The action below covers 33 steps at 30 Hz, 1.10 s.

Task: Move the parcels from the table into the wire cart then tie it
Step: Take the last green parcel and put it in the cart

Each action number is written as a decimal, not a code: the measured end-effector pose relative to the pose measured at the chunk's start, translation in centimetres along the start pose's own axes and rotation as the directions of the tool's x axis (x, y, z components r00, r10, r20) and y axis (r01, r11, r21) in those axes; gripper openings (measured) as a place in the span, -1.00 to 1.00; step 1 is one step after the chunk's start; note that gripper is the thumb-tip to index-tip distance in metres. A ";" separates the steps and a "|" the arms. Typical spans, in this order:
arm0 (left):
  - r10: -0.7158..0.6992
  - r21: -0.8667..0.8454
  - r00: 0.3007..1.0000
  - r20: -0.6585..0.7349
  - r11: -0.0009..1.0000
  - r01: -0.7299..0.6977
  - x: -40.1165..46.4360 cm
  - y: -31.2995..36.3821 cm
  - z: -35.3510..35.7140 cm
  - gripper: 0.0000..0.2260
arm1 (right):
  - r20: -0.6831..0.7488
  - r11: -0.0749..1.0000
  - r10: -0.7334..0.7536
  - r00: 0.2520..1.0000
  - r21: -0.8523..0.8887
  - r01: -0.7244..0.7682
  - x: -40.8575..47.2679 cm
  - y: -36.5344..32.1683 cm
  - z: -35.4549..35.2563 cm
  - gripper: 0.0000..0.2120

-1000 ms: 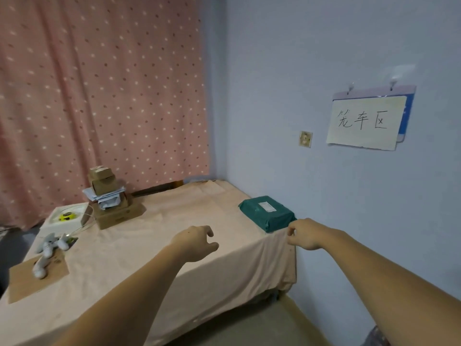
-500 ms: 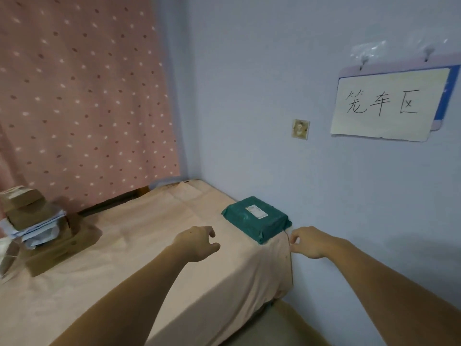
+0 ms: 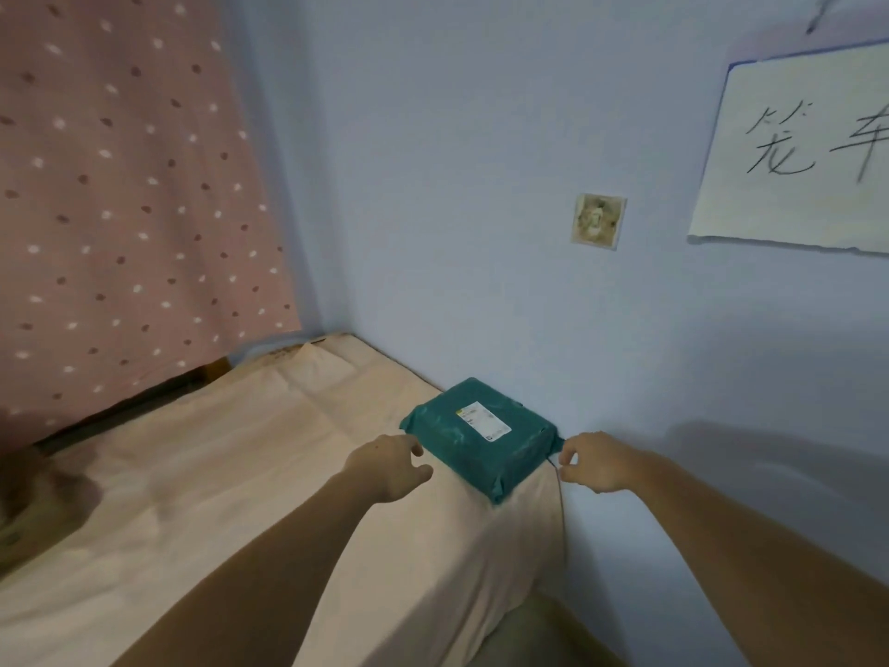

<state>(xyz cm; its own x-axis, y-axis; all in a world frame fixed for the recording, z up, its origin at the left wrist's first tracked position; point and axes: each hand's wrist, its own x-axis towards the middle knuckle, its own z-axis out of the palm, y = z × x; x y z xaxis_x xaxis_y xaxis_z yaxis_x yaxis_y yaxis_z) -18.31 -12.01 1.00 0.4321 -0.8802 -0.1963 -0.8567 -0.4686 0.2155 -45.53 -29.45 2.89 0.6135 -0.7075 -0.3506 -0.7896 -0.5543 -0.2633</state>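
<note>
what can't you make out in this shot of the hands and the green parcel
- Wire cart: nowhere in the head view, so its place cannot be told.
- Label on the green parcel: print too small and blurred to read.
- Wall sign: cut off by the right edge.
- Left hand and right hand: whether either touches the parcel is unclear; the fingertips blur at its edges.
- Brown shape at the left edge: cut off and blurred.

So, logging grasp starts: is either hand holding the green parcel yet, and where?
Not yet. The left hand and right hand flank the green parcel near its near corners, fingers loosely curled; contact cannot be told.
</note>
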 end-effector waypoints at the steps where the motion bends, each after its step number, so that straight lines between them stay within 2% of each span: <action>1: -0.008 -0.001 1.000 0.011 1.000 0.008 1.4 -0.2 0.2 -0.54 | 0.009 1.000 0.006 1.000 0.012 -0.006 1.6 0.2 0.0 -0.65; 5: -0.030 -0.006 0.998 0.059 1.000 0.031 7.1 -1.4 1.2 -0.53 | 0.063 1.000 0.011 0.998 0.015 -0.012 7.7 0.9 0.6 -0.60; 10: -0.026 -0.023 0.995 0.093 0.999 0.028 14.9 -3.0 3.5 -0.52 | 0.149 0.995 0.050 0.988 0.083 -0.063 14.7 1.7 2.8 -0.70; 15: -0.030 -0.116 0.994 0.108 0.992 0.042 23.8 -4.5 6.2 -0.47 | 0.117 0.918 0.198 0.973 0.327 -0.226 21.5 2.6 6.3 -0.76; 18: -0.114 -0.231 0.989 0.097 0.964 0.134 29.0 -5.1 7.9 -0.40 | 0.115 0.747 0.338 0.934 0.571 -0.340 25.0 2.8 8.6 -0.59; 19: -0.147 -0.266 0.985 0.093 0.949 0.167 30.5 -5.3 8.5 -0.39 | 0.137 0.662 0.389 0.911 0.647 -0.380 25.9 2.8 9.4 -0.54; 21: -0.206 -0.358 0.972 0.111 0.904 0.232 33.5 -5.5 9.7 -0.40 | 0.265 0.412 0.492 0.829 0.768 -0.490 27.4 2.3 10.8 -0.50; 22: -0.227 -0.405 0.965 0.135 0.876 0.263 34.8 -5.5 10.3 -0.40 | 0.338 0.299 0.506 0.794 0.794 -0.529 28.1 2.1 11.4 -0.50; 23: -0.239 -0.436 0.957 0.166 0.852 0.288 36.0 -5.5 10.9 -0.39 | 0.388 0.231 0.501 0.774 0.802 -0.551 28.8 2.1 11.9 -0.49; 27: -0.209 -0.441 0.936 0.285 0.838 0.321 39.4 -6.2 12.9 -0.43 | 0.444 0.061 0.495 0.747 0.840 -0.539 30.3 2.6 14.3 -0.43; 29: -0.202 -0.449 0.935 0.292 0.834 0.321 40.2 -6.6 13.7 -0.44 | 0.474 -0.025 0.488 0.733 0.847 -0.531 30.5 2.8 15.3 -0.42; 33: -0.237 -0.535 0.920 0.313 0.756 0.377 41.1 -6.8 14.2 -0.44 | 0.524 -0.166 0.453 0.722 0.845 -0.509 30.7 2.2 16.3 -0.35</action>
<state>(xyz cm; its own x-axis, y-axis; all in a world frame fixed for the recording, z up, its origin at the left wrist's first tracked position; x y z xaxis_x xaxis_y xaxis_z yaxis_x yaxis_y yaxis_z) 1.34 -43.95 -22.12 0.5125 -0.6750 -0.5307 -0.3343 -0.7261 0.6008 -28.61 -45.21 -23.12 0.0811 -0.5321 -0.8428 -0.1876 0.8223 -0.5372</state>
